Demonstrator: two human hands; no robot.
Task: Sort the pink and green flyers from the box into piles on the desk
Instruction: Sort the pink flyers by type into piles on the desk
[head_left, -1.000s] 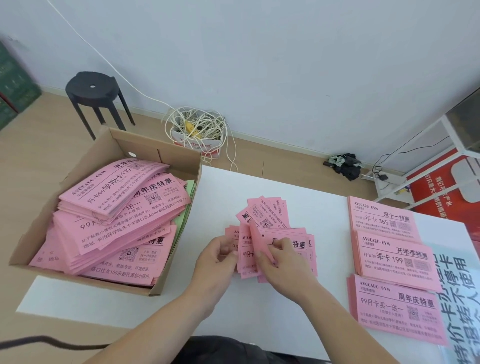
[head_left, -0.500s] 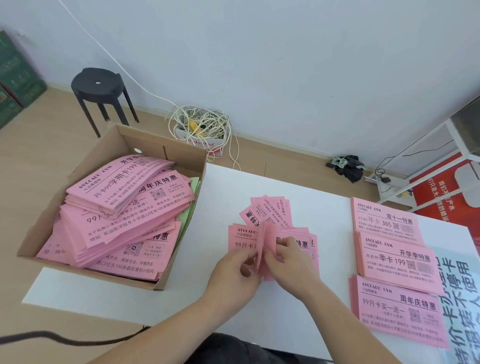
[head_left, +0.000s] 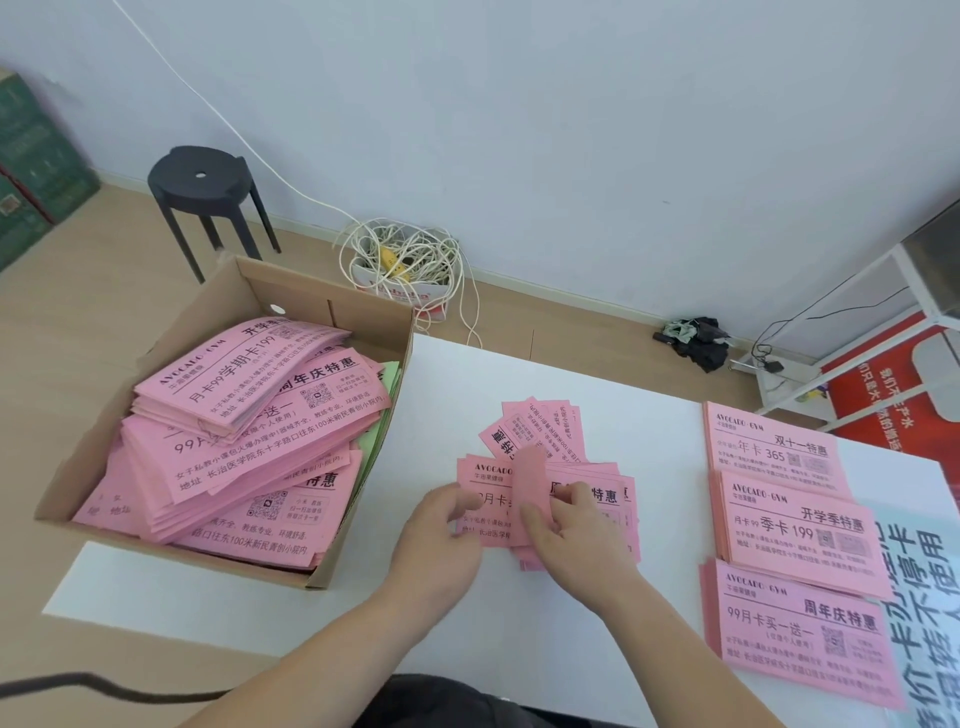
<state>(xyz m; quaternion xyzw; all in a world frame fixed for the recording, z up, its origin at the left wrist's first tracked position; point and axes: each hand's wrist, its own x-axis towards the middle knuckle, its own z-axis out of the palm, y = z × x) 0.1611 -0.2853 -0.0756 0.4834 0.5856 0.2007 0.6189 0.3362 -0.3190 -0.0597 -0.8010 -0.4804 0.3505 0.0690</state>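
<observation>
A cardboard box at the desk's left end holds heaped pink flyers, with a few green flyers showing along its right wall. In the middle of the white desk lies a loose batch of pink flyers. My right hand pinches one flyer of that batch, which curls upward. My left hand holds the batch's left side, fingers curled on it. Three neat pink piles lie at the right: a far pile, a middle pile and a near pile.
A pale printed poster lies at the desk's right edge. On the floor behind stand a black stool, a tangle of white cable in a small box, a white rack and a dark bundle.
The fanned flyers have been laid flatter on the desk. My right hand has lifted one flyer so that it curls up, and my left hand has shifted a little to the left.
</observation>
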